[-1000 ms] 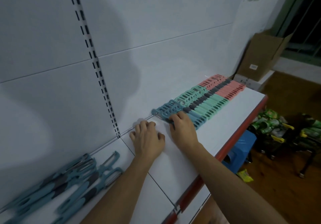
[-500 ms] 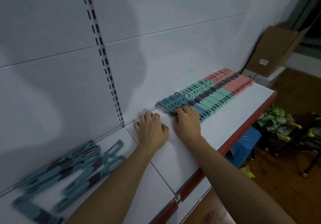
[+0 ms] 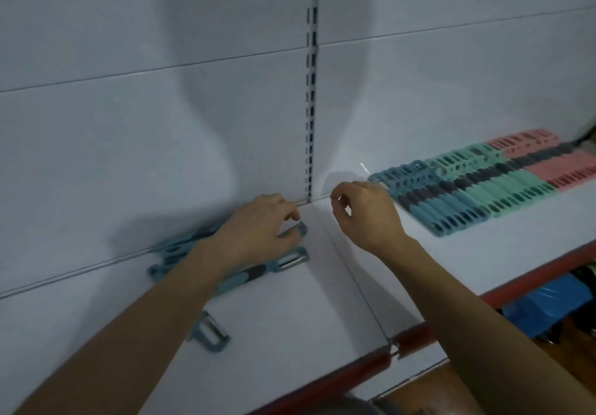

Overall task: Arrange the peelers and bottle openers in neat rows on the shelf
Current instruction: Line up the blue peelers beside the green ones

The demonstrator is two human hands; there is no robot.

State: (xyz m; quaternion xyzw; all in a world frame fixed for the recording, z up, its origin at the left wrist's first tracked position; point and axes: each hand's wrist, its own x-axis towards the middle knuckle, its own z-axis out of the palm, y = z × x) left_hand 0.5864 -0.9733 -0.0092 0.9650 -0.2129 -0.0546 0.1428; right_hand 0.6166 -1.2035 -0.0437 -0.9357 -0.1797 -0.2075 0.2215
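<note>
Shifting from our rows (image 3: pixel 483 195) to the loose pile (image 3: pixel 174 250), shelf (image 3: pixel 290 318) back edge | left fingers (image 3: pixel 290 214) pinching the next peeler (image 3: pixel 302 228) | right fingers (image 3: pixel 339 202) curled, empty

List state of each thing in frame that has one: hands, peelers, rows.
left hand, appears to pinch a blue peeler by its head
right hand, fingers curled, holding nothing
loose pile, unsorted, overlapping, against the back panel
front peeler, flat, apart from the pile, handle hidden by the forearm
sorted rows, flat, packed side by side by colour
</note>
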